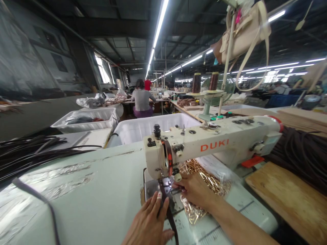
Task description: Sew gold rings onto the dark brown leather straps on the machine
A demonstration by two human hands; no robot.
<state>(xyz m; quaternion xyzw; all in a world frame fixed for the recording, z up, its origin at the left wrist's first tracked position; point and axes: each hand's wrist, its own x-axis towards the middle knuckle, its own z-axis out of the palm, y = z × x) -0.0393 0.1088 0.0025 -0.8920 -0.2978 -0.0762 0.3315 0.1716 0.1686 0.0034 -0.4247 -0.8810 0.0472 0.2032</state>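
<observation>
A cream sewing machine (214, 143) marked DUKI stands on a pale green table (84, 190). A narrow dark strap (170, 217) runs under its presser foot toward me. My left hand (149, 223) lies flat on the table with fingers stretched out, pressing the strap just before the needle plate. My right hand (195, 189) reaches under the machine arm, its fingers pinched on the strap beside the presser foot. A heap of gold chain (206, 180) in clear plastic lies right behind my right hand.
Dark straps (38, 153) pile at the left, more dark cord (301, 153) at the right by a wooden board (288, 197). White bins (143, 127) stand behind the machine. A beige handbag (242, 34) hangs overhead. A person sits (141, 102) farther back.
</observation>
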